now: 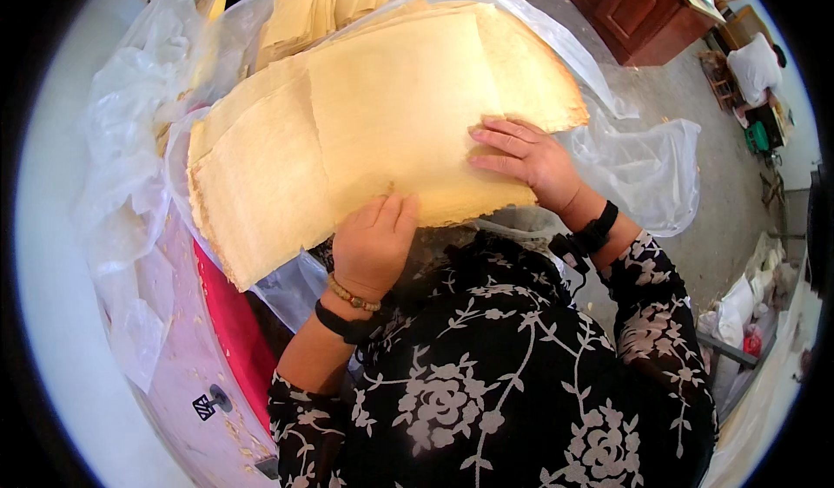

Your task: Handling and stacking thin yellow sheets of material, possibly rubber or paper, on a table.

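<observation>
A broad stack of rough-edged yellow paper sheets [404,91] spreads before me, its leaves overlapping unevenly. My left hand [376,237] lies at the near edge, fingers together and bent down onto the top sheet beside a small dark speck [391,185]. Its thumb is hidden, so any pinch there cannot be made out. Farther right, my right hand [531,161] rests on the top sheet near its right side with the fingers apart. Beneath and around the stack shows clear plastic sheeting [642,169].
Smaller bundles of yellow sheets [319,9] stand beyond the stack. On the left are crumpled plastic [140,97], a red cloth edge [238,332] and a pale surface [189,345] strewn with scraps. A brown wooden cabinet [642,16] stands on the floor [690,91] at upper right.
</observation>
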{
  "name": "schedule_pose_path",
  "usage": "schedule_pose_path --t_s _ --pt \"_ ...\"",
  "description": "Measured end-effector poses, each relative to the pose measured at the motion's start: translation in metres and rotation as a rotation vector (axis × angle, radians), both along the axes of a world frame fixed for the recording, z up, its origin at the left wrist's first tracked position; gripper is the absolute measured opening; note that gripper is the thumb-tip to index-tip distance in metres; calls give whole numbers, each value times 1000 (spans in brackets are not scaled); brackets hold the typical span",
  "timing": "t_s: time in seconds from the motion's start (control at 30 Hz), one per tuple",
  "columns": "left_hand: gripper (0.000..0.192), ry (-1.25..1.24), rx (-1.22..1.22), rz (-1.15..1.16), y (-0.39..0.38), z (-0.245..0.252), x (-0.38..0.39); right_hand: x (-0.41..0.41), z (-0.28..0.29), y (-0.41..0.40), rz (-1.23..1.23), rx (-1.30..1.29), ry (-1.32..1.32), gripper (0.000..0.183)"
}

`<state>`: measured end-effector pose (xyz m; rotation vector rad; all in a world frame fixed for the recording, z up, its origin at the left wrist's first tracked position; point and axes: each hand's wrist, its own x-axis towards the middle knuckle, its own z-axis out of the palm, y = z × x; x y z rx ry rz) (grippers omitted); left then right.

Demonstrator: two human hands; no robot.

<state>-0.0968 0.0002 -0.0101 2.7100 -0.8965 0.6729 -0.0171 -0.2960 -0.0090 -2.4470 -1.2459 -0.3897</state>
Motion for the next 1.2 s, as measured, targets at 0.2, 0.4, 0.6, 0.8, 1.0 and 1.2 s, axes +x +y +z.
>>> schedule_pose_path --t_s 0.2,0.4,0.6,0.8,1.0,1.2 --pt "51 162 66 67 23 22 -7 6 0 0 28 49 22 35" --pt "68 392 -110 24 35 39 -15 14 13 -7 21 121 236 33" --pt "28 470 -550 130 42 39 18 22 21 7 -335 659 135 50" --pt "25 170 -947 249 14 136 94 -16 17 30 -423 1111 804 56" --pt "28 251 -1765 205 53 174 123 -31 60 53 -224 876 418 64" --pt "28 673 -2146 349 48 37 71 -39 56 79 -242 334 -16 75"
